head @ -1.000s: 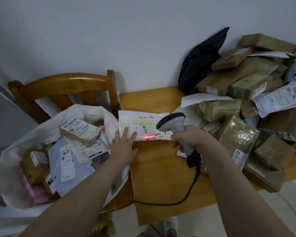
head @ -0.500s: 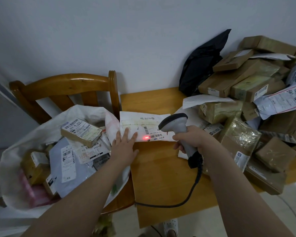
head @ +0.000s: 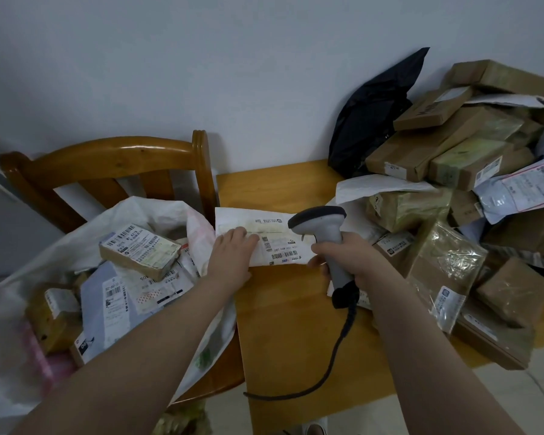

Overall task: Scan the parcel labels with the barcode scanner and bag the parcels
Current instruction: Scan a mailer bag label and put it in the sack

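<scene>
A flat white envelope parcel (head: 277,238) lies on the wooden table (head: 289,315), its barcode label facing up. My left hand (head: 231,255) grips its left end, fingers curled over the edge. My right hand (head: 349,259) grips the handle of the grey barcode scanner (head: 322,227), whose head points at the envelope's label. No red scan light shows on the label. A large white bag (head: 29,309) sits open on the chair at left, holding several labelled parcels, a brown box (head: 140,251) on top.
A tall heap of brown boxes and plastic mailers (head: 471,189) fills the table's right side. A black bag (head: 371,114) leans on the wall behind it. The wooden chair's back (head: 107,158) rises behind the white bag. The scanner's black cable (head: 330,362) trails off the front edge.
My left hand went from lying flat beside the envelope to curling over its left end. The red scan light on the label has gone out. The scanner barely moved.
</scene>
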